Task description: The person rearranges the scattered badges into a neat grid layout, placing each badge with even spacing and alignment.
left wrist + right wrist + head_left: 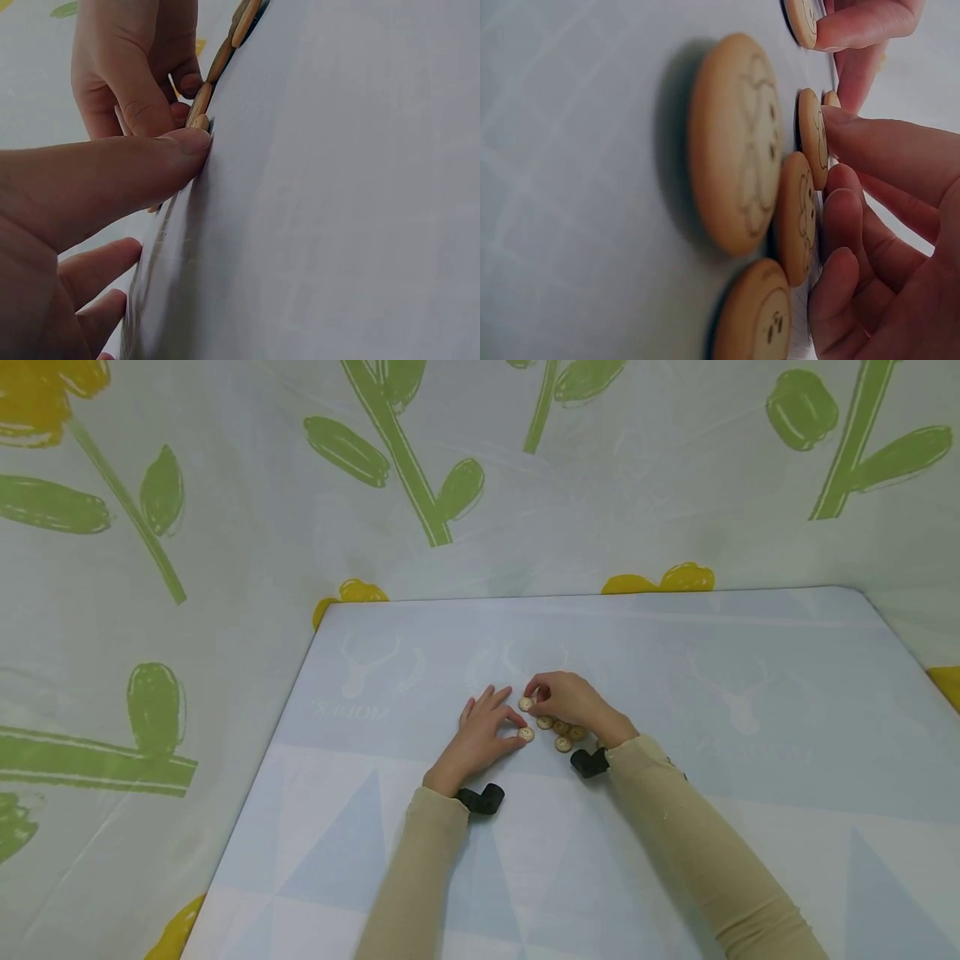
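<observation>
Several round wooden discs with drawn faces lie close together on the table, among them a large near disc [735,142] in the right wrist view. My left hand [478,739] pinches one wooden disc [527,734] between thumb and forefinger at the tabletop, its other fingers spread. Just beyond, my right hand [568,700] pinches another disc [526,703] between thumb and forefinger, its remaining fingers curled in. Beneath and beside the right hand sit the loose discs [562,743]. In the left wrist view, my left thumb [176,150] hides most of the disc it holds.
The table [300,827] has a pale blue and white cover with triangles and deer heads. Behind it hangs a white cloth [247,527] with green leaves and yellow flowers. A black wrist mount [483,799] sits on the left wrist, another [588,763] on the right.
</observation>
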The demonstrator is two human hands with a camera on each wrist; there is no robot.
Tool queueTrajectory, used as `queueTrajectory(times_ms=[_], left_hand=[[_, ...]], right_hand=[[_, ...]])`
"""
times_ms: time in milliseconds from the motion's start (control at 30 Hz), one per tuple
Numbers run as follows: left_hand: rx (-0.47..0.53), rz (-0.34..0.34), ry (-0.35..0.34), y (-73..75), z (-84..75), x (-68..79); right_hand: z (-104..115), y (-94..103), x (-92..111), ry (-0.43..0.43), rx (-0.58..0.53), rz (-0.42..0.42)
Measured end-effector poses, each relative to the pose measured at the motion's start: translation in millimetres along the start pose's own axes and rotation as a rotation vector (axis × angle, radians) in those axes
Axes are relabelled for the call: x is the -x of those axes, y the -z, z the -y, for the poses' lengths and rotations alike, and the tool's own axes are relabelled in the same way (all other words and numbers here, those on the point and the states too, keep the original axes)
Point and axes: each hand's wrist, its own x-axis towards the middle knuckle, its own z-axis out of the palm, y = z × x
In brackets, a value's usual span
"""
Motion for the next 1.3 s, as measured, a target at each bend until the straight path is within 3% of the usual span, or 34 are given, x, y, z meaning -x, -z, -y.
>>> queueTrajectory(times_ms=[1300], left_hand=[[-0.006,0.008,-0.002,0.2,0.3,-0.7]], right_hand=[[-2.1,-0.3,1.0,-0.002,-0.027,0.002]])
